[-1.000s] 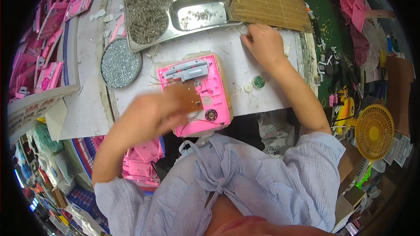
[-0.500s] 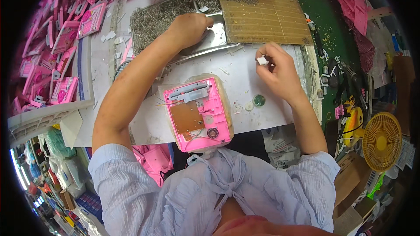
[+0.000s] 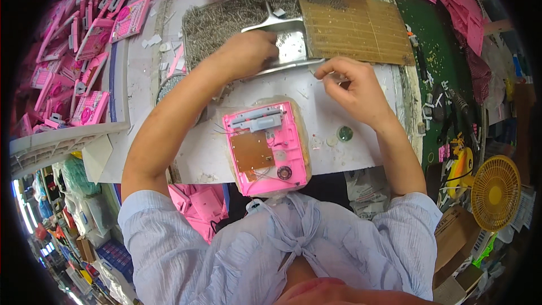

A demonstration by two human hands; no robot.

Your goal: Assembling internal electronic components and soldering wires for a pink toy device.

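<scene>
My left hand (image 3: pixel 254 52) reaches into the shiny bare compartment of a metal tray (image 3: pixel 292 45). Its fingers are curled downward and blurred, so anything in them is hidden. My right hand (image 3: pixel 354 86) hovers over the white tabletop, right of the tray's near rim, thumb and fingers bent together. What it pinches, if anything, does not show clearly. Between my forearms lies an open pink plastic toy housing (image 3: pixel 291 152), inner side up. It carries a brown circuit board (image 3: pixel 252 151), a grey plastic part (image 3: pixel 258 120), a small round speaker (image 3: pixel 284 173) and thin wires.
Many small screws (image 3: pixel 223 25) fill the tray's left compartment. Brown corrugated cardboard (image 3: pixel 355 28) covers its right side. Pink toy housings (image 3: pixel 93 107) pile up at left. A small green disc (image 3: pixel 344 133) lies right of the housing. A yellow fan (image 3: pixel 495 192) stands at far right.
My right hand has shifted left, closer to the tray; the small white piece seen in its fingers no longer shows. My left hand has drawn slightly nearer within the tray. The whole view has shifted slightly.
</scene>
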